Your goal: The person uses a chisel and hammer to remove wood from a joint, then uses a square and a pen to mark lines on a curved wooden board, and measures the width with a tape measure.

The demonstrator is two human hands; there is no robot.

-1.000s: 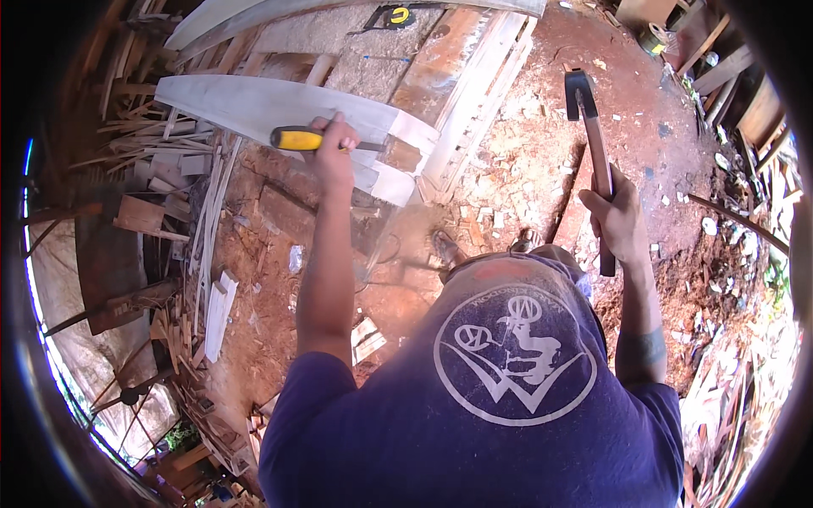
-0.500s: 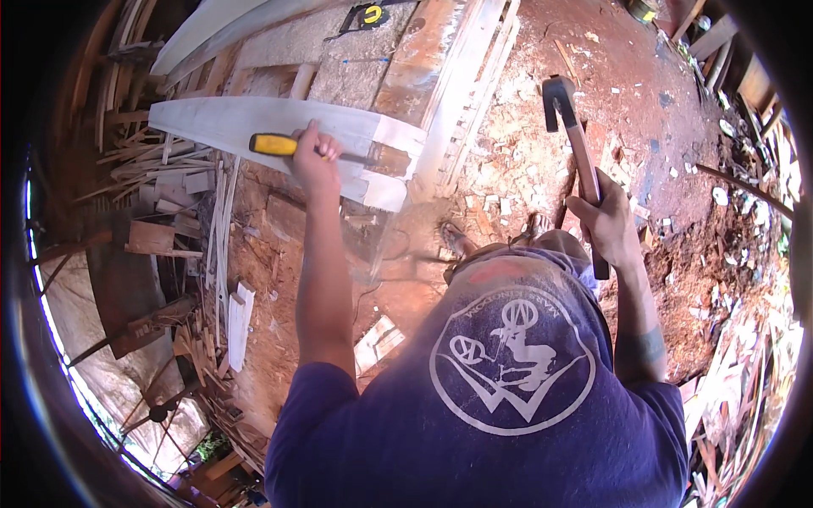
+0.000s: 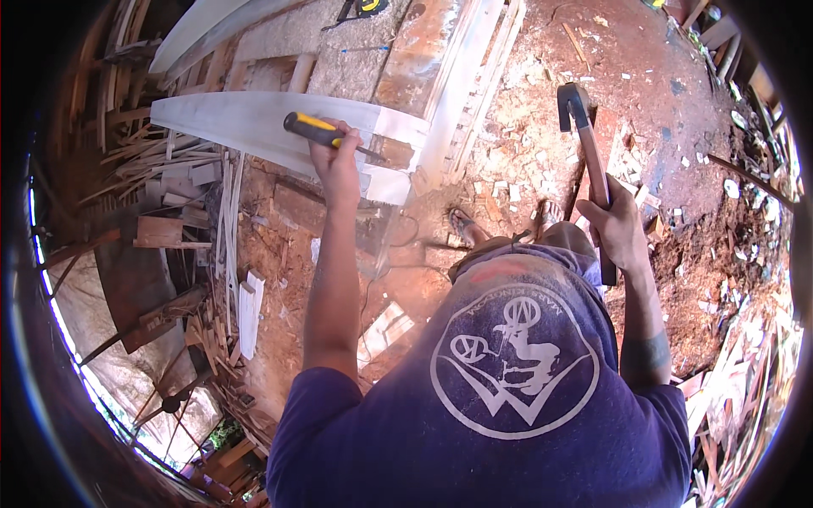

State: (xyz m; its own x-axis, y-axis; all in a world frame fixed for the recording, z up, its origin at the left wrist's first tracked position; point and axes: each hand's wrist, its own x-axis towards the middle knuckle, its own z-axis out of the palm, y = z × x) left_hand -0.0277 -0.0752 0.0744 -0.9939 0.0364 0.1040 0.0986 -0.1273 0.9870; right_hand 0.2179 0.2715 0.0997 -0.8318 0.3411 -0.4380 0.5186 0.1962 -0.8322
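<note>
My left hand [image 3: 339,165] is closed round a chisel with a yellow and black handle [image 3: 312,129]. Its blade points right, over the notched end of a pale wooden board [image 3: 246,123]; whether the tip touches the wood I cannot tell. In my right hand [image 3: 620,227] is a hammer [image 3: 584,127], gripped by its brown wooden handle with the dark metal head up and away from me. The hammer is held off to the right, apart from the board. Between two pale tongues at the board's end sits a browner recessed patch [image 3: 394,154].
More long planks [image 3: 470,76] lie at the far side, near a yellow and black tape measure [image 3: 366,8]. Scrap strips [image 3: 140,165] are heaped at the left, and offcuts [image 3: 728,423] at the right. Wood chips [image 3: 500,190] litter the reddish ground by my feet.
My left hand has shifted right and the chisel has turned, its handle rising more steeply. The hammer in my right hand has moved slightly right and nearer.
</note>
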